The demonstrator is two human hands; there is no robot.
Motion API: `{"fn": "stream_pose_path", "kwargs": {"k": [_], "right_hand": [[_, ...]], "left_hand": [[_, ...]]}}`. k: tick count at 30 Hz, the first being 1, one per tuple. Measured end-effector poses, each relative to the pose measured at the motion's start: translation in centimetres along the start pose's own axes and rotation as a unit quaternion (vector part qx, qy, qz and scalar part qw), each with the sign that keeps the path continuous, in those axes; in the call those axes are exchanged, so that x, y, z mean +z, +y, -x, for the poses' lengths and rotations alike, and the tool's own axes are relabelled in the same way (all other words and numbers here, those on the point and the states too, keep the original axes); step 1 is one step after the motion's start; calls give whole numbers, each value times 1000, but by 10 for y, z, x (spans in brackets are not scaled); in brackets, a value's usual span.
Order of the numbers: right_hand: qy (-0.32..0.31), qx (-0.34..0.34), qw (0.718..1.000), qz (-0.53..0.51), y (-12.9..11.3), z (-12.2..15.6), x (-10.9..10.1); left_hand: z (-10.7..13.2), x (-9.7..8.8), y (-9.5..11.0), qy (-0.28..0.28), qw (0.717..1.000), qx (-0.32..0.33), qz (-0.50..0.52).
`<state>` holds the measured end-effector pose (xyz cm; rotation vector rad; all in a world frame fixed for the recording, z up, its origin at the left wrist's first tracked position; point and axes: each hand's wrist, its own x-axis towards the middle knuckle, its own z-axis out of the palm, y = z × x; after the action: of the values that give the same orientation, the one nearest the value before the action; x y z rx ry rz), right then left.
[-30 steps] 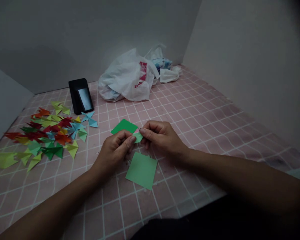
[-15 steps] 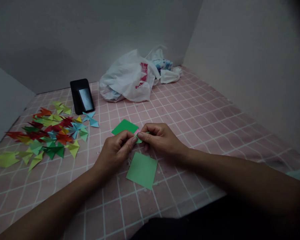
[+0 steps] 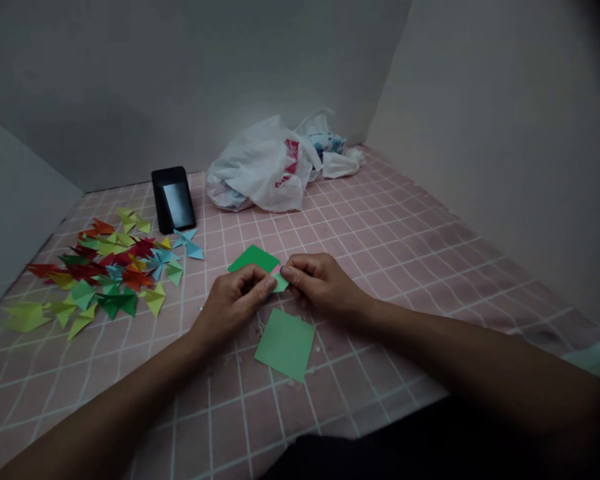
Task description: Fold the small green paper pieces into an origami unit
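Between my two hands is a small folded piece of light green paper (image 3: pixel 281 283), partly hidden by fingers. My left hand (image 3: pixel 236 300) pinches its left side between thumb and fingers. From the other side, my right hand (image 3: pixel 325 285) grips it with thumb and forefinger closed. Just behind the hands lies a darker green sheet (image 3: pixel 254 257), with a bit of pink paper (image 3: pixel 275 270) showing at its right end. A light green square sheet (image 3: pixel 285 345) lies flat on the cloth, nearer to me than the hands.
Many-coloured folded paper shapes (image 3: pixel 115 263) are heaped at the left. Behind them a black phone-like device (image 3: pixel 174 200) leans upright. White plastic bags (image 3: pixel 265 167) stand near the back wall. A pink checked cloth (image 3: pixel 380 240) covers the surface, with walls around it.
The camera view has tilted slightly, so everything sits a little lower and further right. My fingers have shifted on the folded paper, and more of it shows between them.
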<state>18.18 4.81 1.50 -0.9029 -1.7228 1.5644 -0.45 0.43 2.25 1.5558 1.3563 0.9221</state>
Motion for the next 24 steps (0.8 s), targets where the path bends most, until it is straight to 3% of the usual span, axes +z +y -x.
{"fn": "stream_pose_path", "kwargs": {"k": [5,9,12,15,24], "right_hand": [[13,-14,1000,16,-2,-1,-3],[84,32,994,-65,-1,-8,-7],[26,43,994,-101,3,-10,-5],[-38,71,989,-126,7,-8,1],[-50,107,981,-155,7,-3,7]], "left_hand": [[1,1,1,-13,997,-48,60],[-1,1,-1,46,986,-78,141],[-2,3,-5,85,976,-72,188],[0,6,-6,81,971,-73,214],[0,8,-5,22,980,-82,181]]}}
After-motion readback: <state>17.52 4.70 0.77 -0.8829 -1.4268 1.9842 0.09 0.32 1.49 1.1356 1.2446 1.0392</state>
